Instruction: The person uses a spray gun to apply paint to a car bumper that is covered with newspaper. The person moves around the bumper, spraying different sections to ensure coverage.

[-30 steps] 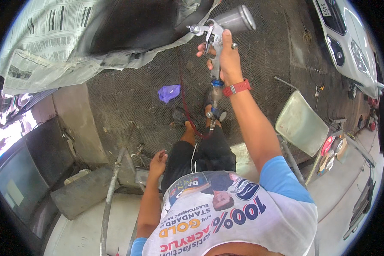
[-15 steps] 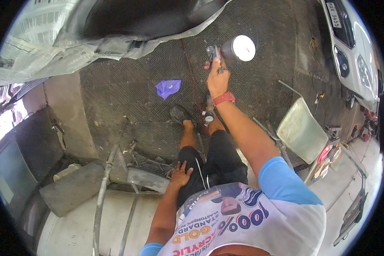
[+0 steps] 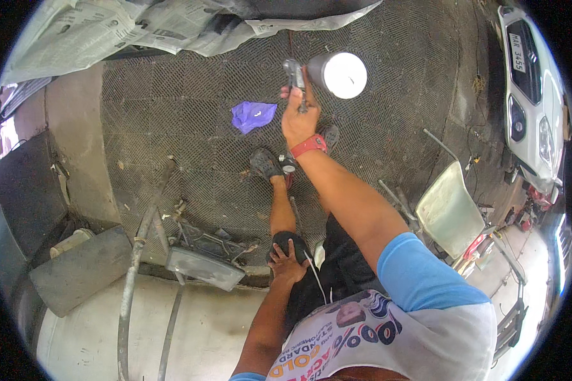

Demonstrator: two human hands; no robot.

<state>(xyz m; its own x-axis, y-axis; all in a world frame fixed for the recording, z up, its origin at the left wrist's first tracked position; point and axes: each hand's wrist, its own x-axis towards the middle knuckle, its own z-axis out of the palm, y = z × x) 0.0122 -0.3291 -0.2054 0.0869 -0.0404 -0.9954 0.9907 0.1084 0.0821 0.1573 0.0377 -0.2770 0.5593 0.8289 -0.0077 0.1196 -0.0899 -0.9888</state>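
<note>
My right hand (image 3: 300, 114), with a red watch on its wrist, is wrapped round the grip of a paint spray gun (image 3: 293, 71). The gun's dark cup with a round white lid (image 3: 345, 75) sits beside the fingers. A small round gauge (image 3: 287, 166) shows below the wrist, close to my left shoe; how it joins the gun is hidden. My left hand (image 3: 288, 262) lies flat on my bent knee, fingers spread, holding nothing. Ahead of the gun hangs a newspaper-covered edge (image 3: 190, 32) of a large dark part.
Crumpled purple plastic (image 3: 253, 117) lies on the dark ribbed matting (image 3: 190, 127). A worn pale chair seat (image 3: 450, 209) stands at the right, with a white car (image 3: 532, 95) beyond. Metal poles (image 3: 132, 279) and a grey board (image 3: 82, 270) are at the left.
My right hand and the spray gun have shifted left in view. My left hand has gone from the thigh to the knee, fingers wider apart. The papered part sits higher in the picture.
</note>
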